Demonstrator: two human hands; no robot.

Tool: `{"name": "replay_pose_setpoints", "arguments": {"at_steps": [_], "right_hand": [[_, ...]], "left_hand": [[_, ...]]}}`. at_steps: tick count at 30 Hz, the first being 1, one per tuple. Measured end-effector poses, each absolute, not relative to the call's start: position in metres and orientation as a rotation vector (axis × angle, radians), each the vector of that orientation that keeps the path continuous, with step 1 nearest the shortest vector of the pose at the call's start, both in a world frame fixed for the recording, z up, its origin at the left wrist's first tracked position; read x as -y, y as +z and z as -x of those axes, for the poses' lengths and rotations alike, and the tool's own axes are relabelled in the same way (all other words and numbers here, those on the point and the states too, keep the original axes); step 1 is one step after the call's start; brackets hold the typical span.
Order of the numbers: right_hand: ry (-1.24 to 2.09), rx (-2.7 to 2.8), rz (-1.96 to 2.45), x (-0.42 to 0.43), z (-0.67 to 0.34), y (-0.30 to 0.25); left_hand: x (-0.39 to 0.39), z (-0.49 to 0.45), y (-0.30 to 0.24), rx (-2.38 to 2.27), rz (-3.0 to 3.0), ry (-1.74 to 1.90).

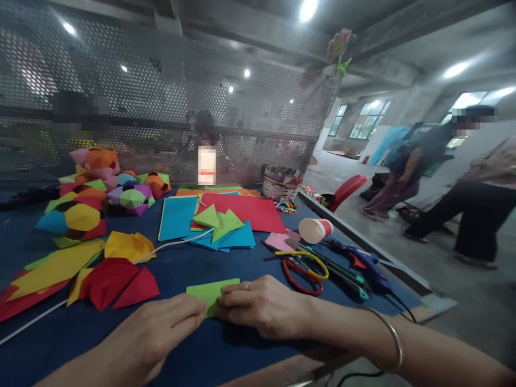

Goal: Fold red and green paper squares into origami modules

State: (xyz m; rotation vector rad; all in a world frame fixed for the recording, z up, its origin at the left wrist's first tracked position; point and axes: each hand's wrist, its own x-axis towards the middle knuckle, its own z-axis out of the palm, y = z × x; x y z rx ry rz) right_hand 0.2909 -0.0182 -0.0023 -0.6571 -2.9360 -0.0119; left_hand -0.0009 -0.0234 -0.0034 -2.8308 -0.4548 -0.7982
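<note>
A folded light green paper lies flat on the blue table cover near the front edge. My left hand pinches its near corner with curled fingers. My right hand, wearing a ring and a wrist bangle, presses its fingertips down on the paper's right edge. Both hands meet over the paper and hide its lower part.
Red and yellow folded papers lie at left, paper balls behind them. Coloured sheets sit mid-table. Scissors, a glue gun, a tipped paper cup and a basket are at right. A white cord crosses the table. Two people stand far right.
</note>
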Motion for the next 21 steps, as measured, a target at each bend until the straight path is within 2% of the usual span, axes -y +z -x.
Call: {"name": "replay_pose_setpoints", "arguments": {"at_steps": [8, 15, 21], "right_hand": [[0.104, 2.915, 0.607, 0.026, -0.297, -0.006], [0.071, 2.847, 0.665, 0.036, -0.312, -0.017], [0.02, 2.796, 0.651, 0.041, -0.319, -0.021]], "left_hand": [[0.032, 0.029, -0.017, 0.579, 2.909, -0.836], [0.028, 0.039, -0.037, 0.586, 2.888, -0.886], [0.029, 0.041, -0.031, 0.548, 2.854, -0.751]]}}
